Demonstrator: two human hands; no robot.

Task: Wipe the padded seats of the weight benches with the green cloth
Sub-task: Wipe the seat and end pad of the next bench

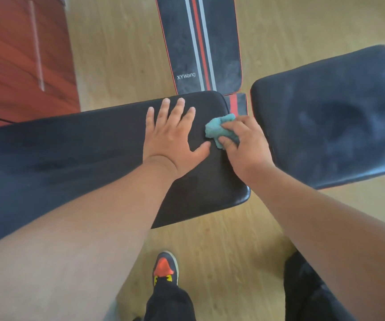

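Green cloth (221, 130): bunched in right hand (244, 144) grip at padded seat (94, 144) right end; seat's long axis runs toward 9 o'clock; left hand (173, 137) flat, just beside.

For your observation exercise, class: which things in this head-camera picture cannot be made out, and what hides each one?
Head view only:
- Long black pad: its left end is cut off by the frame edge, and the left hand and forearms cover part.
- Green cloth: bunched under the right hand, full extent hidden.
- Striped pad: far end cut off by the top edge.
- Bench frames: hidden beneath the pads.
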